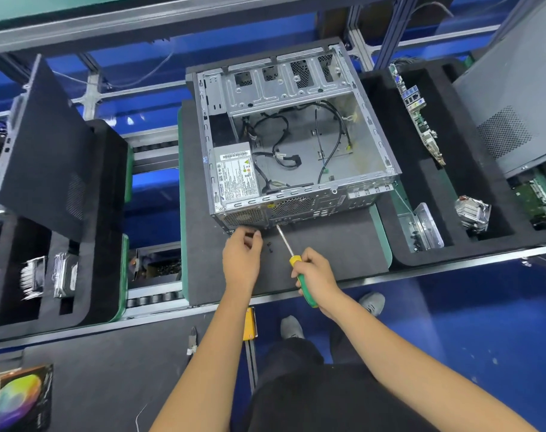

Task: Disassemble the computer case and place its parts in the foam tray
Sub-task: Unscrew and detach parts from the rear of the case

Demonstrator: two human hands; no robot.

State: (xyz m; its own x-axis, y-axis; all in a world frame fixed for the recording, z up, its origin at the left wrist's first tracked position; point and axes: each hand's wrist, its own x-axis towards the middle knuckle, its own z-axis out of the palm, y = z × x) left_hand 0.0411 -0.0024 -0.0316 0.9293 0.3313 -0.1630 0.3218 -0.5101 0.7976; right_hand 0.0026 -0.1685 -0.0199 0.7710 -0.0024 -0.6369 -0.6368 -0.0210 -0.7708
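Note:
An open grey computer case (368,145) lies on a dark mat (334,254), its power supply (236,174) and loose black cables (281,151) still inside. My right hand (315,272) grips a green and yellow screwdriver (303,282) whose tip touches the case's rear panel near the bottom edge. My left hand (242,260) is at the case's lower rear corner with fingers curled; whether it holds a screw I cannot tell. Small black screws (269,247) lie on the mat between my hands. The black foam tray (471,244) to the right holds a motherboard (418,113), a heatsink (472,213) and a metal bracket (421,226).
A second foam tray (103,213) at the left holds a black side panel (47,151) and bagged parts. A grey panel (511,98) leans at the far right. Pliers (192,341) and a yellow tool (250,324) lie on the near bench. My shoes stand on the blue floor.

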